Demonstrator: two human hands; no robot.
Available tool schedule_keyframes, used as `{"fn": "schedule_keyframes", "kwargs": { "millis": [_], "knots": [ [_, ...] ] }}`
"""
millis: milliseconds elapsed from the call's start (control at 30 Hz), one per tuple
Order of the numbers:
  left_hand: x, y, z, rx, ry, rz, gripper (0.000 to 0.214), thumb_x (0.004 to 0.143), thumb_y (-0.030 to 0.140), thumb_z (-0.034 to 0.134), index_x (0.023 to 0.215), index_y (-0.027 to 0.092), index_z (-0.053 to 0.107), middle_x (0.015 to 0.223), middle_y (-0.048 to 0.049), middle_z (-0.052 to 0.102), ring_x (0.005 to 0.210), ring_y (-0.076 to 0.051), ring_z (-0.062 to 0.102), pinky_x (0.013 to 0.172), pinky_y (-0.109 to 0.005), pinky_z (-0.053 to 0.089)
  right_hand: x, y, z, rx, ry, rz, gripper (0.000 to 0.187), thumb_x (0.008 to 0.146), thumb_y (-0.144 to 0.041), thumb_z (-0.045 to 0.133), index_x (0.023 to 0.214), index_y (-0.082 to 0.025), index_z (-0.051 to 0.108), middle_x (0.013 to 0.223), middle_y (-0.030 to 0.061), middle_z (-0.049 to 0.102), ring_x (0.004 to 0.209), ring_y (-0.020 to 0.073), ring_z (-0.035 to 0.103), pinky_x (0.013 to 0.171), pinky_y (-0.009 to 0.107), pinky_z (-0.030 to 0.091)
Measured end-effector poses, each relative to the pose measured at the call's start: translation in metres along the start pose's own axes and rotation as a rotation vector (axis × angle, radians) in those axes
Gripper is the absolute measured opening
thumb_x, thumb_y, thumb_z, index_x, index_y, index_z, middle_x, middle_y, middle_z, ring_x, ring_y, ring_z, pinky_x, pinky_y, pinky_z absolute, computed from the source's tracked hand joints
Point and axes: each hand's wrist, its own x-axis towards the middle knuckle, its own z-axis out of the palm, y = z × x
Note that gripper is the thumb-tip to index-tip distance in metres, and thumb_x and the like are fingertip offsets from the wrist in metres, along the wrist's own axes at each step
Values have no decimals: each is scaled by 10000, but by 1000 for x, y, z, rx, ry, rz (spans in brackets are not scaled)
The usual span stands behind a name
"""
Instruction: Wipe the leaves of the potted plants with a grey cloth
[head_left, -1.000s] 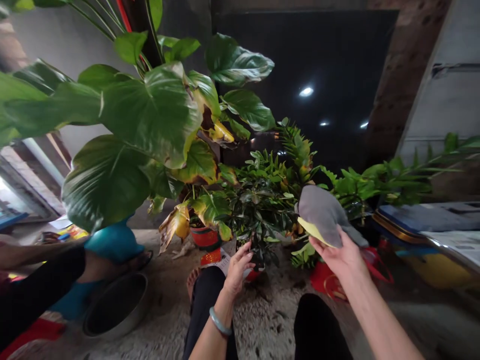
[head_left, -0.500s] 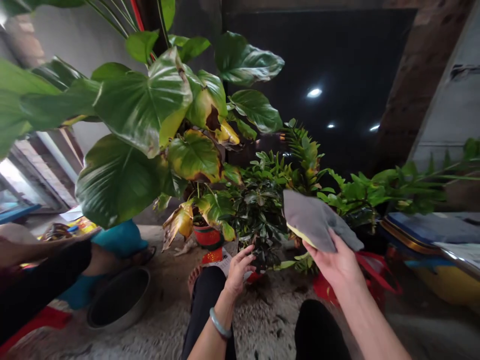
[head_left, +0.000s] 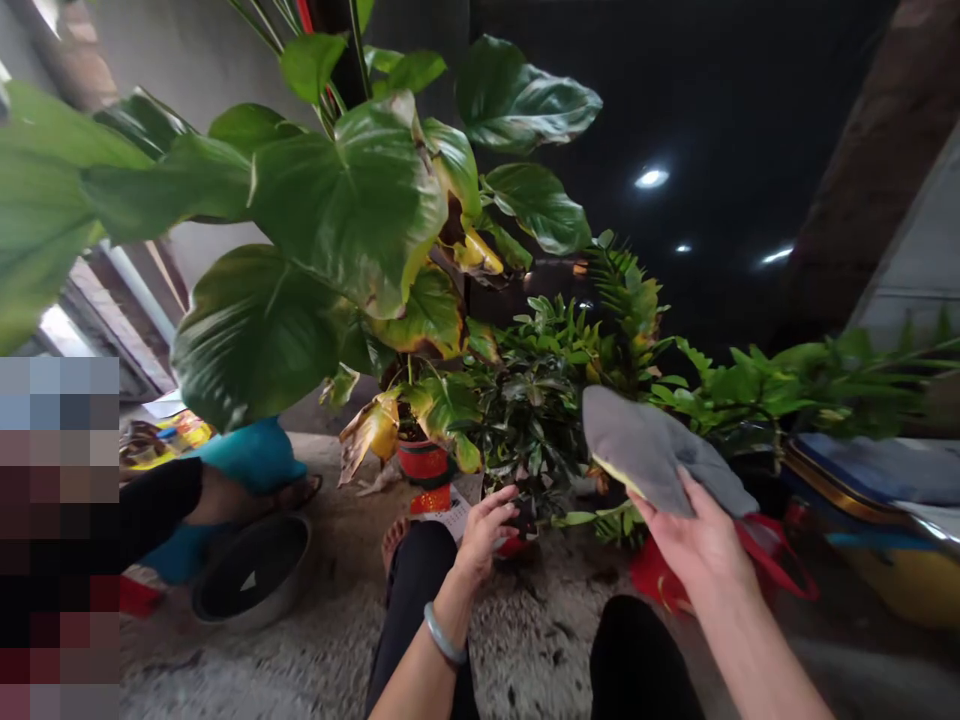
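Had shifted one grey cloth (head_left: pixel 637 445) slightly leftward since a second ago, pinching it, scene-right, in one outstretched right grip (head_left: pixel 705 545); held one left grip (head_left: pixel 484 535) loosely spread, near one dark-leaved plant (head_left: pixel 529 405).

Close head-worn view, forward and down over left hand (head_left: pixel 484 535) and right hand (head_left: pixel 701 545) toward leafy plants (head_left: pixel 349 195).

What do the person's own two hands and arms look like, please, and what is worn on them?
Both hands are bare, without gloves. The left hand has a smooth, rounded, pale grey-blue bangle around its wrist. The right hand shows no bangle or watch at its wrist. No sleeve is visible on either forearm.
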Motion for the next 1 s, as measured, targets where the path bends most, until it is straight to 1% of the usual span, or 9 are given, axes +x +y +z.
{"fn": "schedule_keyframes", "kwargs": {
  "millis": [67,167,300,400,533,633,800,900,1000],
  "knots": [
    [-1,-1,2,6,-10,3,481,467,325,826,904,138,752,1127,-153,677,826,-210,617,605,-277,491,10,0,6,-8,72,16,188,834,-99,526,843,-238,653,691,-44,747,614,142,695,550,279,578],
    [0,-5,2,19,-8,-4,475,474,331,821,904,139,756,1092,-143,689,824,-208,618,609,-270,484,-4,35,-18,-114,199,224,138,830,-120,559,756,-218,620,584,-28,717,521,154,672,482,266,557],
    [3,-9,-2,33,24,-4,466,480,355,804,898,154,766,1027,-131,712,796,-196,617,600,-255,471,-42,65,-58,-183,111,407,164,684,-92,705,784,-205,642,682,14,754,563,194,698,477,290,559],
    [3,-6,-1,21,10,4,488,455,364,823,889,149,769,1052,-142,710,773,-183,611,571,-242,468,-33,33,-54,-105,100,260,243,662,-71,692,842,-229,654,754,2,765,639,205,715,530,326,583],
    [1,-4,3,16,-27,-1,506,450,359,844,896,132,767,1064,-152,703,774,-181,618,584,-248,484,18,-17,-29,9,60,-63,188,766,-112,596,875,-253,657,782,-17,763,708,169,713,608,317,587],
    [0,-7,5,14,-30,-2,508,450,351,840,902,131,764,1028,-142,708,769,-177,619,595,-251,487,30,1,-36,-36,101,18,123,787,-121,591,806,-233,638,670,-25,740,613,161,695,564,299,575],
    [2,-10,0,62,15,-1,470,480,346,801,905,148,764,973,-122,718,774,-185,622,571,-238,462,-22,67,-70,-147,113,377,136,711,-102,693,761,-217,639,656,9,746,548,186,690,480,289,558],
    [3,-8,-1,73,25,-5,450,490,341,784,899,155,763,953,-123,721,777,-196,628,564,-243,457,-33,49,-56,-100,82,340,192,689,-70,682,800,-223,650,713,10,759,608,200,710,515,318,579],
    [1,-5,1,32,-7,-7,442,473,326,810,875,148,763,1066,-140,704,784,-189,623,581,-250,473,-10,3,-18,-5,48,74,166,775,-105,582,852,-234,654,733,-9,757,661,177,713,573,325,593]
  ]
}}
